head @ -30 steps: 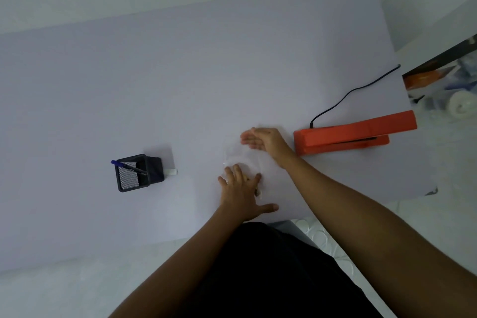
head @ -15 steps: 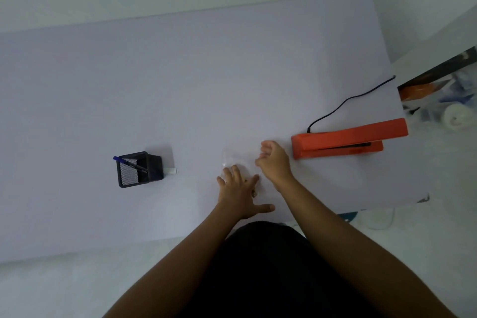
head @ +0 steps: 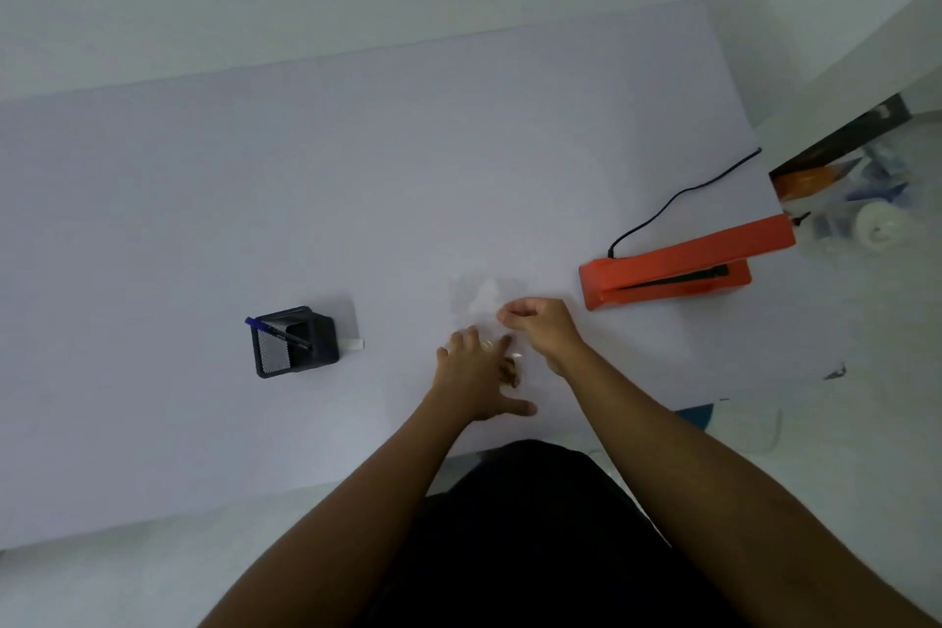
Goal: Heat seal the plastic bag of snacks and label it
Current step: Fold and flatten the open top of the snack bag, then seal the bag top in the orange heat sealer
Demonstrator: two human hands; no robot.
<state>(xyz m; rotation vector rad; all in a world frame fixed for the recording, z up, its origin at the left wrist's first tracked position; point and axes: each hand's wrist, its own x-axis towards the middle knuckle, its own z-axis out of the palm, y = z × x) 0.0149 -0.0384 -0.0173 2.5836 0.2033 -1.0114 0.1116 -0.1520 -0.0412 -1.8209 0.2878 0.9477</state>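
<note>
A clear plastic bag (head: 479,298) lies flat on the white table (head: 357,179), with brown snacks (head: 509,369) showing at its near end. My left hand (head: 479,375) presses flat on the bag's near part, fingers spread, covering most of the snacks. My right hand (head: 543,326) is curled over the bag's right side, fingertips pinched at the plastic. An orange heat sealer (head: 678,263) sits to the right, its jaw slightly open, with a black cord (head: 678,199) running back. A white label (head: 352,345) lies beside the pen holder.
A black mesh pen holder (head: 293,342) with a blue pen (head: 278,333) stands to the left. Past the table's right edge is a shelf with an orange packet (head: 810,179) and a white roll (head: 879,224). My dark clothing fills the bottom middle.
My right hand has drawn back from the far edge of the bag toward me and curled its fingers on the plastic. My left hand has stayed pressed on the bag.
</note>
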